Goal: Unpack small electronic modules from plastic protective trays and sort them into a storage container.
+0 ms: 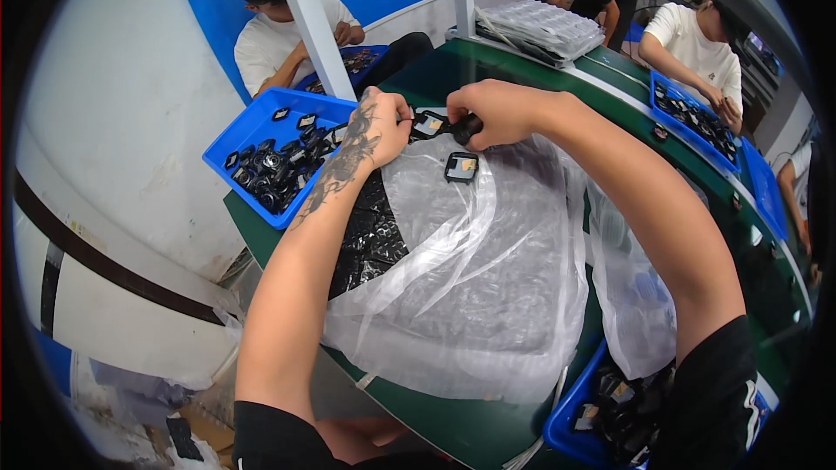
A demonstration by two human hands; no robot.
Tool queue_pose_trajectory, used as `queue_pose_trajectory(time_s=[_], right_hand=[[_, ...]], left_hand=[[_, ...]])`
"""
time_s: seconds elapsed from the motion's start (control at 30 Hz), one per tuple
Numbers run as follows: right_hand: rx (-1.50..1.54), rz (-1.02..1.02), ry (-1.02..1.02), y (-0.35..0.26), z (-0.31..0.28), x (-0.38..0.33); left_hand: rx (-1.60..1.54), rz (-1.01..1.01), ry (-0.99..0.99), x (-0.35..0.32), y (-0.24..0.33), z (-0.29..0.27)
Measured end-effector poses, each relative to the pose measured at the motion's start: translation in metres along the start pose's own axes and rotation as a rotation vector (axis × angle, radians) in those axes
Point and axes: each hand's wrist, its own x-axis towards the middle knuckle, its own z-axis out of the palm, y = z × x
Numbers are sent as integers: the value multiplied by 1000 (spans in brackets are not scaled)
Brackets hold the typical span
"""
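Both of my hands meet at the far side of the table over a black watch (428, 124) with a square face. My left hand (383, 128) pinches at its left end. The fingers of my right hand (495, 113) are closed around the dark, strap-like part at its right end. Just nearer to me, a second square watch case (461, 167) lies face up on clear plastic sheeting (470, 296), touched by neither hand. To the left of my left hand stands a blue tray (235, 135) holding many dark watch pieces.
Black wrapping (370, 239) lies beside the clear sheeting on the green table (514, 422). Another blue bin (562, 422) of dark parts sits at the lower right. Stacked clear trays (544, 26) stand at the back by a metal post (312, 22). Several people work around the table.
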Motion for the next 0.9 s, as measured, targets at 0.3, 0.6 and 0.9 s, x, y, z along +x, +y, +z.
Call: queue_pose_trajectory(time_s=[0.3, 0.6, 0.9], right_hand=[[71, -63, 74, -5, -6, -12], [25, 9, -81, -53, 19, -32], [-81, 205, -91, -85, -30, -120]], left_hand=[[41, 35, -75, 7, -2, -16], [-177, 2, -6, 1, 31, 6], [59, -24, -156, -13, 49, -3]])
